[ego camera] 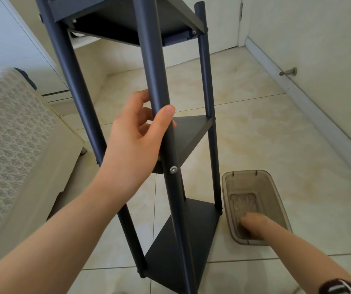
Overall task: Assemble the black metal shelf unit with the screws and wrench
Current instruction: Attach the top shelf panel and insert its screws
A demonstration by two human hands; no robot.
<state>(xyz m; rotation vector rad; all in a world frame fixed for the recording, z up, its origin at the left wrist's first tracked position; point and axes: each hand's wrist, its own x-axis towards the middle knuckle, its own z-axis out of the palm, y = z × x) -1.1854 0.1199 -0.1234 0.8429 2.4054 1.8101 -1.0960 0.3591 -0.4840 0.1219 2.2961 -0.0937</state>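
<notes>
My left hand grips the black front post; my right hand sits inside a brown bin. Its grip I cannot tell.

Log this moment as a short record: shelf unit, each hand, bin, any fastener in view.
unit: black shelf unit, upright on the tiled floor, three triangular shelves on three poles
left hand: left hand grips the front pole above the middle shelf
right hand: right hand reaches inside the bin; too blurred to tell if it holds anything
bin: translucent bin on the floor, right of the unit
fastener: silver screw in the front pole at the middle shelf
</notes>
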